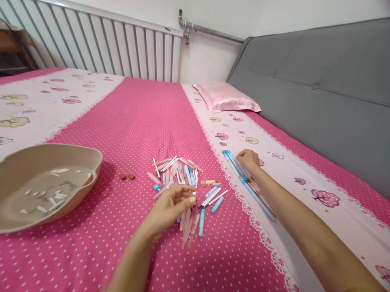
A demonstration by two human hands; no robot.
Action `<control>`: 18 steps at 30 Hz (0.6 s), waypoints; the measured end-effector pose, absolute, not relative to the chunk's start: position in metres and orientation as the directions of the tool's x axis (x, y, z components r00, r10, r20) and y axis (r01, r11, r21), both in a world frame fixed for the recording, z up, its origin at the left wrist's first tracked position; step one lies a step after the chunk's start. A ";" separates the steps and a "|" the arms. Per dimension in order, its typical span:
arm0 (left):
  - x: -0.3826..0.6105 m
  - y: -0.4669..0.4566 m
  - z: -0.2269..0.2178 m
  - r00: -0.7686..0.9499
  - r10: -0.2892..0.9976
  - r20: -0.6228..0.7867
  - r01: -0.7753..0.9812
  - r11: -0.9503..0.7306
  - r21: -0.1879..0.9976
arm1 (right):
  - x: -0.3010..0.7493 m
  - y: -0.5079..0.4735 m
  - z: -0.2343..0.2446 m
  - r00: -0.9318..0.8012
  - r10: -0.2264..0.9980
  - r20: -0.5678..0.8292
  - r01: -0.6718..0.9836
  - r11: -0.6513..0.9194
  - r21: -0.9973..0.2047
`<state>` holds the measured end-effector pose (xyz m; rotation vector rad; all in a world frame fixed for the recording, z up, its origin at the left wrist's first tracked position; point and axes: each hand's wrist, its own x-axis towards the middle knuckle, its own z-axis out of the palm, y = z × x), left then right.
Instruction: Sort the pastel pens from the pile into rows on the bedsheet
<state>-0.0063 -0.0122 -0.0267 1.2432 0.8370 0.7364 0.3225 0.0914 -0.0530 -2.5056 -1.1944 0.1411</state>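
Observation:
A loose pile of pens and pen parts (180,177), pink, white and blue, lies on the pink dotted bedsheet (141,118). My left hand (172,206) hovers at the near edge of the pile, fingers curled, touching some pens. My right hand (248,159) reaches out to a row of blue pens (235,163) laid on the pale strip of the sheet, its fingers bent onto them. More blue pens (258,197) lie along under my right forearm.
A beige shallow basin (6,166) with several small white pieces sits at the left. Two small brown bits (127,177) lie between the basin and the pile. A pink pillow (225,97), a grey padded headboard (325,87) and a white radiator (111,41) stand beyond.

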 end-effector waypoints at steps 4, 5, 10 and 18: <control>-0.007 -0.011 -0.028 0.488 0.864 -0.123 -0.030 0.158 0.987 | 0.341 0.091 -0.049 0.713 0.699 0.058 0.674 -0.661 -0.329; -0.007 -0.011 -0.028 0.479 0.869 -0.123 -0.029 0.155 0.987 | 0.346 0.090 -0.050 0.727 0.686 0.036 0.659 -0.683 -0.315; -0.010 -0.009 -0.025 0.452 0.884 -0.120 -0.041 0.155 0.987 | 0.356 0.083 -0.058 0.768 0.639 -0.047 0.601 -0.743 -0.294; -0.015 -0.009 -0.021 0.354 0.931 -0.091 -0.092 0.131 0.987 | 0.324 0.074 -0.028 0.662 0.749 0.029 0.632 -0.537 -0.559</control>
